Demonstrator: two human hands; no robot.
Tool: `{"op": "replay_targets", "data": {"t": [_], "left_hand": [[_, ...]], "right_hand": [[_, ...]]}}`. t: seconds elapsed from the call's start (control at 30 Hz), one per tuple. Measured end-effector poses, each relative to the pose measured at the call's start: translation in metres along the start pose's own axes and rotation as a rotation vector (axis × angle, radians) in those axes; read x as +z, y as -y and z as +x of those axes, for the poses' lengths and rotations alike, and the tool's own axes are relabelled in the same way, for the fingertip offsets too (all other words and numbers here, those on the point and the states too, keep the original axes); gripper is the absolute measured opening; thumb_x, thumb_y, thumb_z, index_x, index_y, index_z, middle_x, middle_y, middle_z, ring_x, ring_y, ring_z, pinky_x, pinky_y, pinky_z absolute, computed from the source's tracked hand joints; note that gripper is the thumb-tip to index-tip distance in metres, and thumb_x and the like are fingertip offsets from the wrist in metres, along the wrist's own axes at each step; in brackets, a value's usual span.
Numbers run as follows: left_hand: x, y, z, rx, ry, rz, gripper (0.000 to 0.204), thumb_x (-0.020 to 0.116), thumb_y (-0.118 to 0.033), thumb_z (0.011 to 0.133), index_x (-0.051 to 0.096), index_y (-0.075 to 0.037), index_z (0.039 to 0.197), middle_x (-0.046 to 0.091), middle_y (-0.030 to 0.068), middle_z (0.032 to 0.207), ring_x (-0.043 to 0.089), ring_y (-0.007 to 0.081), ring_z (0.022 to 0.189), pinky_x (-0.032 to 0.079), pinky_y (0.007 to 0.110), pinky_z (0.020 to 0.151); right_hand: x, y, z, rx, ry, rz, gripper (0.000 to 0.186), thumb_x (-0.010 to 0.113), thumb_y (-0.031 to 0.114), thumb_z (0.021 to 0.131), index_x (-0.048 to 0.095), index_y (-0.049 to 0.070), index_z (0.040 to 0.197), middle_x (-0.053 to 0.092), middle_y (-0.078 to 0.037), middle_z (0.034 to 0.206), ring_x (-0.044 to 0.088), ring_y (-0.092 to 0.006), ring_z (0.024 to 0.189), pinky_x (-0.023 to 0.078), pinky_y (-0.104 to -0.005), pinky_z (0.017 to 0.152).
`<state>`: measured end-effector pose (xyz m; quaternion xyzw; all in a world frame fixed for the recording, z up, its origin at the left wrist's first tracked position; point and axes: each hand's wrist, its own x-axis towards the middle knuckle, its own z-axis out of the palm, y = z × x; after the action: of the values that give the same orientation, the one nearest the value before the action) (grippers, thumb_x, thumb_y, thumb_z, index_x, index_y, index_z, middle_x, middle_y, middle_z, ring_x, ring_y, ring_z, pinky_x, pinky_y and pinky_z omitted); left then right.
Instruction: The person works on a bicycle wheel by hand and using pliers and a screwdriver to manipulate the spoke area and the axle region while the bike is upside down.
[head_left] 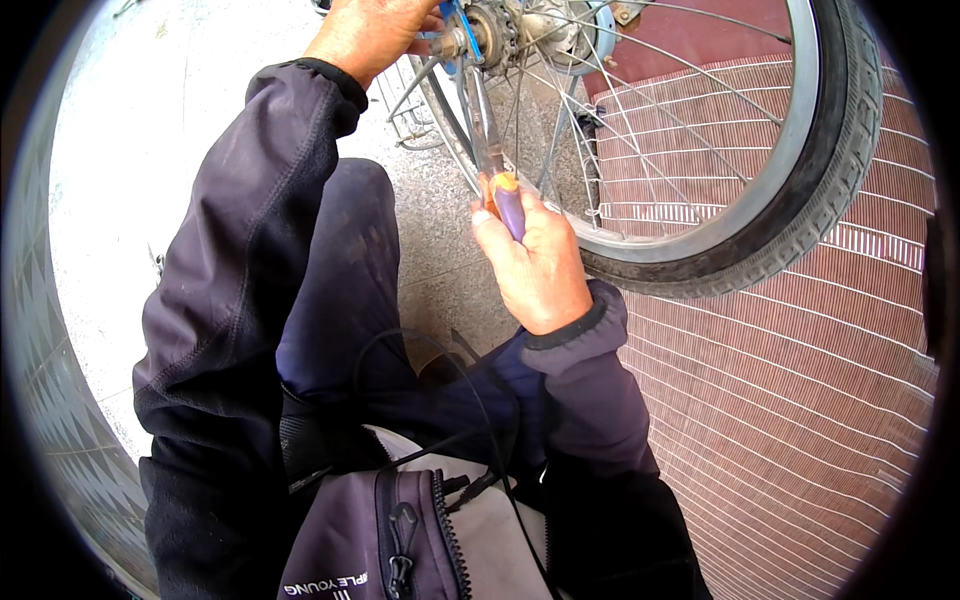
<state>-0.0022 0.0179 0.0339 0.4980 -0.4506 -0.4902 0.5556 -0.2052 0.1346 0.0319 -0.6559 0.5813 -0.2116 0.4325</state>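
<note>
The right hand (540, 265) is gripping a screwdriver (492, 150) by its purple and orange handle, fingers curled tight around it. The tool's long axis is running almost straight up the picture, leaning slightly left, with the tip pointing away from the person toward the hub (490, 35) of a bicycle wheel (800, 190). The shaft is passing between the spokes (640, 110) (the tip itself is lost among the hub parts). The left hand (370, 35) is resting closed at the hub, just beside the sprocket; what its fingers are pinching cannot be told. The wheel is standing over a ribbed red mat (800, 400).
</note>
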Motion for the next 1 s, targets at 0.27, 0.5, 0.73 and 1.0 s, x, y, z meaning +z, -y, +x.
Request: {"op": "replay_targets", "data": {"t": [0.27, 0.5, 0.73, 1.0], "left_hand": [[-0.003, 0.010, 0.007, -0.001, 0.008, -0.008, 0.040, 0.060, -0.033, 0.093, 0.062, 0.007, 0.092, 0.058, 0.0086, 0.079, 0.058, 0.0154, 0.070, 0.057, 0.030, 0.059], [-0.008, 0.019, 0.016, -0.043, 0.001, 0.001, 0.040, 0.060, -0.033, 0.092, 0.062, 0.006, 0.091, 0.057, 0.0076, 0.077, 0.057, 0.0146, 0.068, 0.056, 0.029, 0.059], [-0.006, 0.022, 0.018, -0.039, 0.009, -0.003, 0.039, 0.061, -0.034, 0.092, 0.062, 0.005, 0.089, 0.057, 0.0069, 0.076, 0.056, 0.0136, 0.066, 0.055, 0.029, 0.058], [-0.008, 0.025, 0.019, -0.019, -0.001, 0.039, 0.039, 0.061, -0.034, 0.091, 0.063, 0.005, 0.088, 0.057, 0.0064, 0.075, 0.056, 0.0136, 0.067, 0.054, 0.030, 0.057]], "right_hand": [[0.015, -0.003, 0.004, 0.123, 0.023, 0.380, 0.027, 0.058, 0.017, 0.090, 0.060, -0.004, 0.108, 0.063, -0.008, 0.080, 0.062, -0.0126, 0.071, 0.047, -0.0265, 0.064], [0.011, 0.010, 0.008, 0.311, 0.158, 0.623, 0.030, 0.056, 0.017, 0.093, 0.057, -0.003, 0.114, 0.064, -0.007, 0.085, 0.061, -0.0114, 0.070, 0.049, -0.0249, 0.060], [0.008, 0.003, 0.005, 0.225, 0.102, 0.451, 0.027, 0.056, 0.017, 0.092, 0.060, -0.003, 0.110, 0.060, -0.003, 0.080, 0.055, -0.0070, 0.068, 0.044, -0.0220, 0.059], [0.006, 0.002, 0.005, 0.123, -0.004, 0.317, 0.029, 0.059, 0.017, 0.087, 0.061, -0.004, 0.107, 0.060, -0.003, 0.081, 0.055, -0.0103, 0.074, 0.045, -0.0263, 0.070]]}}
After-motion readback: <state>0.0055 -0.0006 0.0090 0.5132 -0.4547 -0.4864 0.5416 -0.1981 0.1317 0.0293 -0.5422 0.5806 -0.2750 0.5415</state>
